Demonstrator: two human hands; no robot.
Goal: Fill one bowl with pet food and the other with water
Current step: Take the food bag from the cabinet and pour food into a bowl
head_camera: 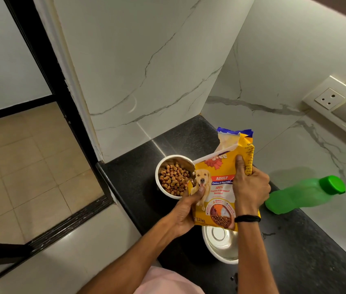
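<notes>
A yellow pet food bag (218,183) with a torn top is held above the black counter (138,183). My left hand (185,211) grips its lower left side, thumb on the front. My right hand (250,185) grips its right edge, thumb pointing up. Just left of the bag stands a steel bowl (173,177) holding brown kibble. A second steel bowl (220,245) sits nearer me, partly hidden under the bag; its visible part holds nothing. A green plastic bottle (303,194) with a green cap stands on the counter to the right, against the wall.
Marble walls close the counter at the back and right. A switch and socket panel (337,105) is on the right wall. The counter's left edge drops to a tiled floor (30,166) with a black door frame.
</notes>
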